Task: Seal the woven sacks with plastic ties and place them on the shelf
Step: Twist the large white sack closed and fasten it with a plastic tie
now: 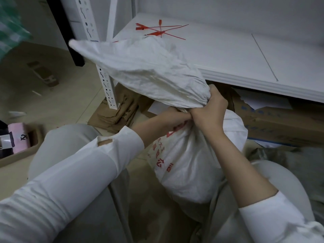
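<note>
Both hands clamp the gathered neck of the white woven sack [189,165]: right hand [208,111] wrapped tight around it, left hand [172,120] just beside, partly hidden. Above the grip the loose sack top fans out leftward; below it the full body (red lettering) sits between the knees. Beyond, red plastic ties [157,30] lie on the white shelf [228,55].

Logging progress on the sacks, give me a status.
Both hands, left hand and right hand, clamped on the woven sack neck. No tie on yet. Red plastic ties wait on the shelf.
</note>
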Available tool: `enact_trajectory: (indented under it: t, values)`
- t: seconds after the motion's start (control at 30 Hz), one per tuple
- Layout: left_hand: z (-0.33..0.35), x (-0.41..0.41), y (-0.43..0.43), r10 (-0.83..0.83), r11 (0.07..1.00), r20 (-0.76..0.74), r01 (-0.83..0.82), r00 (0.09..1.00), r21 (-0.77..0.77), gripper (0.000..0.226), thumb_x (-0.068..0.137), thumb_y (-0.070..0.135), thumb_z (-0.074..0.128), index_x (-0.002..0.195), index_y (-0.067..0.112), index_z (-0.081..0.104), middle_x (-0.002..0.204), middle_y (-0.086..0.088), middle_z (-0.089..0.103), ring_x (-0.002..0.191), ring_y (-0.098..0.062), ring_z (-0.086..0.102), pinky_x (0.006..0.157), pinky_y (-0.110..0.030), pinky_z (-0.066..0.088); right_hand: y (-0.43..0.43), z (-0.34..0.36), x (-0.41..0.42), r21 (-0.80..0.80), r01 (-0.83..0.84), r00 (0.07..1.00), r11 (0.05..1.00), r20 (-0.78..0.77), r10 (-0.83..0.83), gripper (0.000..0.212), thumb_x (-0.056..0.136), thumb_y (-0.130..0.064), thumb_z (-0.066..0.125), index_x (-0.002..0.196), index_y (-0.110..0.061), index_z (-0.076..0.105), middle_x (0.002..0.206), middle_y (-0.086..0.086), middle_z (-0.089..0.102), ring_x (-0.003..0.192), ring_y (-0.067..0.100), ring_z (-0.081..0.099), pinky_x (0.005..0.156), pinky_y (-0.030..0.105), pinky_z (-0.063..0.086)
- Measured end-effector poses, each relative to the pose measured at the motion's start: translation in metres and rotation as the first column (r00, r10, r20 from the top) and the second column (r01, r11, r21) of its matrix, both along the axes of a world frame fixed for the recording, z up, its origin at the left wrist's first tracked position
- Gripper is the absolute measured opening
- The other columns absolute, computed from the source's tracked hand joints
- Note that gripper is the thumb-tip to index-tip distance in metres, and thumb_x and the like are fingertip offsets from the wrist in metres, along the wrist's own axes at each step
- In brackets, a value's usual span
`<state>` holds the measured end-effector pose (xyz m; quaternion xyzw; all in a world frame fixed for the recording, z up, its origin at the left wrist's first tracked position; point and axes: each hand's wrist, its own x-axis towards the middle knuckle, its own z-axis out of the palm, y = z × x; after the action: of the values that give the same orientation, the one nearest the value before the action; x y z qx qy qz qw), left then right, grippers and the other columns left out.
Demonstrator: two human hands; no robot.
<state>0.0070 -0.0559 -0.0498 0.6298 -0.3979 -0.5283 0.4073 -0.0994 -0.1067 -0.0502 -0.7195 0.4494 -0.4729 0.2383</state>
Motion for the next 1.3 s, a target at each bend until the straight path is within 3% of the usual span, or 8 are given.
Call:
enact_trajectory:
  t: [0.27, 0.47, 0.6, 0.8, 0.9, 1.0, 1.13, 1.3]
  values:
    - [0.011, -0.009, 0.011, 0.068, 0.984, -0.349, -0.121, 0.935, -0.133, 0.028, 0.080, 0.019, 0.068, 0.104, 0.003, 0.065, 0.097, -0.008, 0.066, 0.088, -0.021, 0.064, 0.080, -0.033, 0.053, 0.000, -0.004, -0.003, -0.118, 0.143, 0.983, 0.983, -0.095, -0.155, 0.029, 0.072, -0.011, 0.066, 0.082, -0.020, 0.041, 0.078, -0.003, 0.052, 0.073, 0.019, 0.048, 0.053, 0.023, 0.025]
    - [0.002, 0.004, 0.007, 0.202, 0.923, -0.342, -0.295, 0.918, -0.246, 0.049, 0.084, 0.032, 0.072, 0.127, 0.012, 0.060, 0.122, 0.000, 0.067, 0.114, -0.011, 0.062, 0.103, -0.031, 0.046, 0.029, -0.022, 0.015, -0.184, -0.129, 0.951, 0.974, -0.303, 0.068, 0.037, 0.067, -0.009, 0.073, 0.100, -0.010, 0.057, 0.096, 0.004, 0.058, 0.095, 0.021, 0.053, 0.083, 0.033, 0.047]
    - [-0.001, 0.017, -0.002, 0.269, 0.922, -0.422, -0.358, 0.866, -0.146, 0.061, 0.078, 0.039, 0.075, 0.129, 0.008, 0.059, 0.121, -0.007, 0.067, 0.108, -0.020, 0.066, 0.087, -0.030, 0.053, 0.030, -0.018, 0.011, -0.140, -0.307, 0.910, 0.941, -0.334, 0.247, 0.052, 0.067, -0.020, 0.070, 0.116, -0.011, 0.056, 0.108, 0.000, 0.058, 0.102, 0.015, 0.049, 0.088, 0.028, 0.044]
    - [-0.004, 0.018, -0.008, 0.351, 0.902, -0.606, -0.433, 0.714, 0.013, 0.046, 0.085, 0.027, 0.065, 0.123, 0.001, 0.062, 0.114, -0.016, 0.068, 0.099, -0.027, 0.068, 0.078, -0.033, 0.057, 0.030, -0.003, 0.006, 0.006, -0.310, 0.950, 0.951, 0.037, 0.310, 0.070, 0.070, -0.015, 0.078, 0.132, -0.016, 0.046, 0.123, -0.004, 0.057, 0.108, 0.006, 0.057, 0.088, 0.023, 0.050]
    - [0.002, 0.014, -0.008, 0.459, 0.841, -0.525, -0.540, 0.717, -0.001, 0.042, 0.085, 0.021, 0.068, 0.122, 0.002, 0.062, 0.117, -0.013, 0.068, 0.094, -0.024, 0.067, 0.064, -0.025, 0.056, 0.019, 0.003, 0.003, 0.087, -0.262, 0.953, 0.961, 0.179, 0.244, 0.070, 0.069, -0.018, 0.083, 0.130, -0.014, 0.047, 0.123, -0.002, 0.056, 0.101, 0.007, 0.060, 0.082, 0.021, 0.052]
    - [0.005, 0.011, -0.009, 0.487, 0.748, -0.382, -0.601, 0.786, -0.282, 0.027, 0.085, 0.007, 0.069, 0.110, 0.012, 0.061, 0.111, 0.001, 0.067, 0.101, -0.012, 0.064, 0.089, -0.027, 0.053, 0.008, 0.005, -0.003, 0.177, -0.298, 0.935, 0.938, 0.253, 0.249, 0.070, 0.069, -0.018, 0.084, 0.129, -0.012, 0.048, 0.118, 0.003, 0.060, 0.098, 0.012, 0.063, 0.081, 0.028, 0.056]
    - [0.013, 0.004, 0.002, 0.444, 0.680, -0.282, -0.525, 0.850, -0.512, 0.037, 0.087, -0.001, 0.065, 0.101, 0.032, 0.055, 0.102, 0.018, 0.062, 0.094, 0.010, 0.061, 0.089, -0.018, 0.048, 0.004, 0.005, -0.004, 0.245, -0.347, 0.922, 0.905, 0.267, 0.281, 0.068, 0.070, -0.011, 0.084, 0.129, -0.011, 0.050, 0.112, 0.004, 0.066, 0.095, 0.009, 0.066, 0.082, 0.027, 0.055]
    - [0.006, 0.006, 0.007, 0.431, 0.663, 0.022, -0.300, 0.902, -0.686, 0.032, 0.086, 0.009, 0.070, 0.115, 0.017, 0.057, 0.106, 0.010, 0.063, 0.102, 0.009, 0.060, 0.088, -0.014, 0.047, 0.001, 0.005, -0.011, 0.332, -0.417, 0.900, 0.846, 0.277, 0.336, 0.063, 0.070, -0.004, 0.084, 0.125, -0.008, 0.052, 0.110, 0.005, 0.069, 0.097, 0.007, 0.066, 0.085, 0.027, 0.054]
